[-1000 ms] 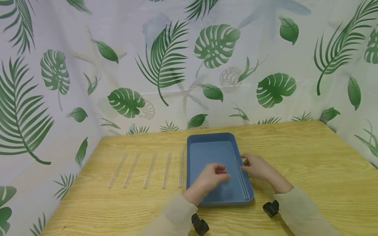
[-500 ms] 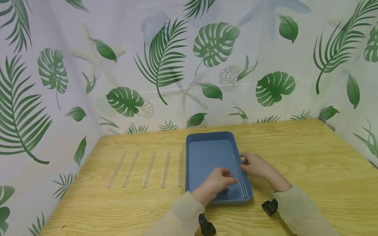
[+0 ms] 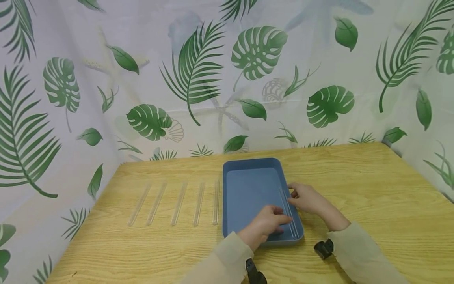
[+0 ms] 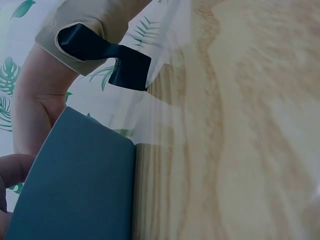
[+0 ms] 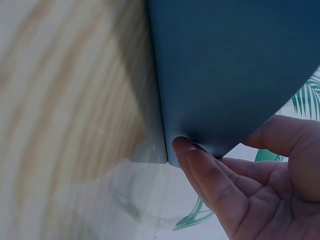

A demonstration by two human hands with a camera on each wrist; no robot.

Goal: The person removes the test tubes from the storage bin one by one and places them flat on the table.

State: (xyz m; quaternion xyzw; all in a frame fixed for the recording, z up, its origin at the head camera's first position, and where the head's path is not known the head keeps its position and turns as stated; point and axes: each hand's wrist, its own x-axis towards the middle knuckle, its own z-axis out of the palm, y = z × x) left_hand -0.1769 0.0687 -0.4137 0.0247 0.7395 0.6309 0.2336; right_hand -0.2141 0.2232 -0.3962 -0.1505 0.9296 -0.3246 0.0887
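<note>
A blue tray [image 3: 253,185] stands on the table, and one clear test tube [image 3: 294,229] lies along its right inner side. Over the tray's near half is my left hand [image 3: 265,224], its fingers loosely bent. Its thumb tip overlaps the tube in the head view; whether they touch I cannot tell. My right hand [image 3: 309,200] holds the tray's right wall. In the right wrist view its fingertips [image 5: 186,145] press the outer face while the thumb goes over the rim, its tip hidden. The left wrist view shows mostly the tray's outer wall [image 4: 85,180].
Left of the tray, several clear test tubes [image 3: 179,204] lie in a spaced row on the wooden table [image 3: 170,252]; the nearest one is close beside the tray's left wall. A leaf-printed cloth [image 3: 213,79] closes off the back and sides.
My left hand has moved right and slightly toward me across the tray, reaching the tube inside. The right hand keeps its hold on the wall, and the tubes lie as before.
</note>
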